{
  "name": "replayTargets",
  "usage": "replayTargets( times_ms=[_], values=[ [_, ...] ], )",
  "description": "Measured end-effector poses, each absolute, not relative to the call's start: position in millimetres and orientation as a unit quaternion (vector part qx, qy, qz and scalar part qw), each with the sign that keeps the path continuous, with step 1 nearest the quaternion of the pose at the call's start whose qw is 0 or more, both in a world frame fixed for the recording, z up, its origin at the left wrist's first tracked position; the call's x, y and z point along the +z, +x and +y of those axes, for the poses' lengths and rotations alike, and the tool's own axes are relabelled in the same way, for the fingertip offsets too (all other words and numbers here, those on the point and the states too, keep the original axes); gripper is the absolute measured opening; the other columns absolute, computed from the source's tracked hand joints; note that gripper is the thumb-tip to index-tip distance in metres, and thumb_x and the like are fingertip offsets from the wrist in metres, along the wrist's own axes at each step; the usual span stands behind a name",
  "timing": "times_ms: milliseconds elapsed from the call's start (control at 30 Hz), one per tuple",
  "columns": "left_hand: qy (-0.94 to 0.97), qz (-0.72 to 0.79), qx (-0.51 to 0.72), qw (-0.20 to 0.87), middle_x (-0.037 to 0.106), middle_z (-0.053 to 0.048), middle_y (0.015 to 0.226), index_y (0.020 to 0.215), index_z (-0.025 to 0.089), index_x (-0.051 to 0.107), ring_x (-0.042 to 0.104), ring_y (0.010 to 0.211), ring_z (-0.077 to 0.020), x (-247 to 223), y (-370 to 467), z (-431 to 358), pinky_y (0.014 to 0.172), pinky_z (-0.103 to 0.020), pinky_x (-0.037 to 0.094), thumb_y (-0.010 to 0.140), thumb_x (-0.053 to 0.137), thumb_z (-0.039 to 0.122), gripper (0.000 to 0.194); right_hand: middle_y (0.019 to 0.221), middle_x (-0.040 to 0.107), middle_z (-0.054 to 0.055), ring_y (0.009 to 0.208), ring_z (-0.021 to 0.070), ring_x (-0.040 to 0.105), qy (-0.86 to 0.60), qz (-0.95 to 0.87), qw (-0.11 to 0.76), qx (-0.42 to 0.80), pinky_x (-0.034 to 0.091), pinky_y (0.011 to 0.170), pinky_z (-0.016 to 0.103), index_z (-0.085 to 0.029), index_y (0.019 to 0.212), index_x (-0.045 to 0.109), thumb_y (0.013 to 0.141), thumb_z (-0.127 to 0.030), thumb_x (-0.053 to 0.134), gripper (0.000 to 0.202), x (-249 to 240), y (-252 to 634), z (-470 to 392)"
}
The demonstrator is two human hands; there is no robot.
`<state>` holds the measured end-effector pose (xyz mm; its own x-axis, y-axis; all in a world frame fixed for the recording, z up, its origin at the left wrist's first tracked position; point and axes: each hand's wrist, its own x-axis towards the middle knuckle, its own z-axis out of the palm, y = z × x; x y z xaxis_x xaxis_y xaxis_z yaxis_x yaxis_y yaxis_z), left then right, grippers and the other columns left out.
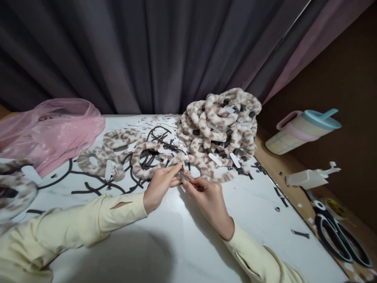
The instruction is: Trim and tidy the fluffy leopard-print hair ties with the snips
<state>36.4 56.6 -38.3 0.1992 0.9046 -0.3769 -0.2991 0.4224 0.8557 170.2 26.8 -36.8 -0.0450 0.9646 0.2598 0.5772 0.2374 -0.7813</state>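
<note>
My left hand (161, 184) and my right hand (207, 196) meet at the middle of the white table. Between their fingertips is a small grey piece (184, 176), pinched by my right hand. The left fingers are pressed together at its other end, and what exactly they hold is too small to make out. Just behind the hands lie fluffy brown-and-white rings (144, 157) with white tags. Black cords (88, 188) lie among them on the left.
A pile of fluffy rings (232, 114) stands at the back right, a pink plastic bag (70, 129) at the back left. On the right are a tumbler (300, 131), a white bottle (308, 179) and black scissors (332, 232). Small metal parts lie at the back.
</note>
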Motion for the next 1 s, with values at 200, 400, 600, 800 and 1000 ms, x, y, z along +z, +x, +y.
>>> replayTargets(
  times_ms=[200,400,600,800,1000],
  values=[
    [0.429,0.406,0.415,0.692,0.069,-0.006,0.085,0.079,0.013,0.061,0.065,0.081,-0.0168,-26.5,33.6,58.0,0.079,-0.025,0.049,0.073,0.066,0.033,0.021,0.035,0.045,-0.004,0.031,0.0075,0.037,-0.593,-0.624,0.36,0.359,0.031,0.036,0.02,-0.013,0.06,0.06,0.079,-0.042,0.056,0.035,-18.4,184.9,22.2],
    [0.585,0.456,0.387,0.547,0.066,-0.003,0.07,0.07,0.015,0.063,0.065,0.073,-0.0201,-21.6,24.8,65.3,0.063,-0.021,0.045,0.072,0.064,0.034,0.019,0.039,0.052,-0.001,0.037,0.0116,0.048,-0.601,-0.714,0.244,0.265,0.037,0.041,0.021,-0.014,0.064,0.064,0.081,-0.042,0.053,0.034,-9.6,222.5,11.3],
    [0.77,0.454,0.278,0.351,0.069,-0.005,0.079,0.105,0.018,0.063,0.063,0.069,-0.0208,-15.8,15.2,63.9,0.06,-0.022,0.042,0.078,0.057,0.031,0.03,0.064,0.061,0.006,0.049,0.0154,0.056,-0.619,-0.76,0.144,0.137,0.043,0.046,0.025,-0.015,0.088,0.067,0.086,-0.044,0.046,0.036,-30.5,270.0,-4.4],
    [0.845,0.421,0.15,0.293,0.065,-0.006,0.075,0.116,0.014,0.047,0.061,0.059,-0.0185,-1.3,15.2,47.3,0.053,-0.023,0.04,0.088,0.037,0.021,0.03,0.097,0.06,0.012,0.082,0.0227,0.062,-0.566,-0.802,0.189,0.037,0.052,0.064,0.032,-0.018,0.103,0.06,0.088,-0.041,0.046,0.031,-15.4,265.1,-3.4],
    [0.879,0.375,0.137,0.26,0.065,-0.008,0.084,0.115,0.014,0.038,0.064,0.072,-0.018,5.1,16.2,32.4,0.06,-0.022,0.045,0.089,0.035,0.017,0.026,0.113,0.057,0.012,0.116,0.0275,0.043,-0.375,-0.89,0.259,0.027,0.041,0.092,0.045,-0.017,0.119,0.045,0.086,-0.027,0.054,0.035,6.1,223.3,19.1]
  ],
)
